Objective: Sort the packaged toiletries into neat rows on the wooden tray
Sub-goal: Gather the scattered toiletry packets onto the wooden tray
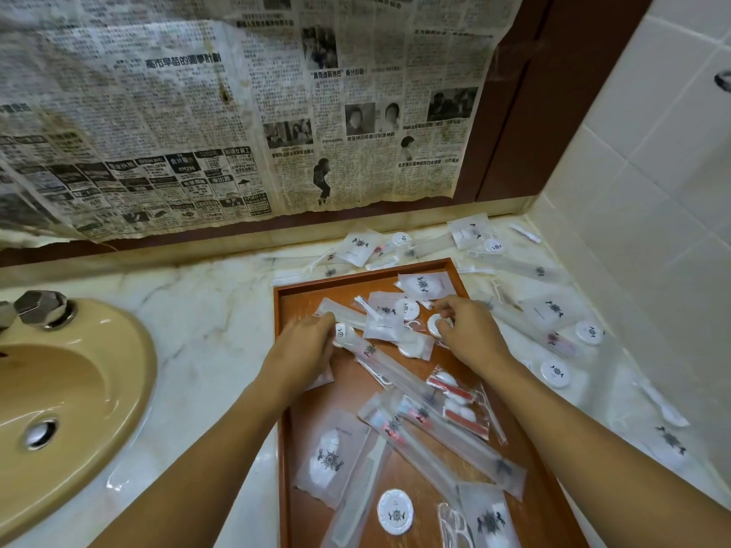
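Observation:
The wooden tray point(300, 294) lies on the marble counter, strewn with a jumble of clear and white toiletry packets. My left hand point(304, 346) is over the tray's left side, its fingers curled on a long clear packet point(342, 312) beside a small round soap point(343, 333). My right hand point(468, 330) is at the tray's far right and pinches a round white soap point(435, 324). A square white sachet point(383, 316) sits between the hands. Long toothbrush packets point(431, 433), a comb packet point(358, 500) and a round soap point(394, 511) lie on the near half.
More packets point(553, 310) and round soaps point(555, 372) are scattered on the counter right of and behind the tray. A beige sink point(67, 393) with a metal tap point(41, 308) is at the left. Newspaper point(237, 112) covers the back wall; tiled wall point(652, 191) stands right.

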Available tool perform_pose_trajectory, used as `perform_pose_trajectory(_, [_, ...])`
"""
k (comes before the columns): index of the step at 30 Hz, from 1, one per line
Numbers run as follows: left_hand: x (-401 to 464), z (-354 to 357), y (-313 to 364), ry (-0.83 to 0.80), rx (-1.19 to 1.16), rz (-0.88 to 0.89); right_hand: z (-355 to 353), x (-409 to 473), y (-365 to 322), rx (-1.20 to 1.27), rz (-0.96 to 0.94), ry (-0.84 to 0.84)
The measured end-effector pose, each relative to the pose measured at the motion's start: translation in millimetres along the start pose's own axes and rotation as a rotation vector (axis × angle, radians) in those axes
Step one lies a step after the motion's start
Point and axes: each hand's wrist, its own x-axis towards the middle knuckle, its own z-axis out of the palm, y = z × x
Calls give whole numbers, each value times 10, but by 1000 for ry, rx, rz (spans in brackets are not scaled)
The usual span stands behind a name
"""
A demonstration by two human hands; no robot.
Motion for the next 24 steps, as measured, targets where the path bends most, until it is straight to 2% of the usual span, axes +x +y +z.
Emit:
perform_pose_trajectory(3, [-71, 149, 150, -115, -100, -1, 9, 54, -41, -48, -53, -37])
perform_pose_trajectory(5, [-110, 231, 207, -137, -96, 32, 25, 94, -51, -70, -90, -66])
perform_pose_trajectory(10, [-185, 302, 253, -81, -5, 189, 41, 151, -104, -86, -155, -131])
perform_pose_trajectory(14, [-164, 388, 243, -53, 14, 250, 72, 205, -164, -116, -167, -212])
perform_pose_trajectory(17, [-131, 461, 237, -59, 49, 251, 105, 244, -215, -162, -139, -279])
perform_pose_trajectory(24, [-78, 535, 310, -27, 100, 220, 168, 332, -297, -253, -163, -324])
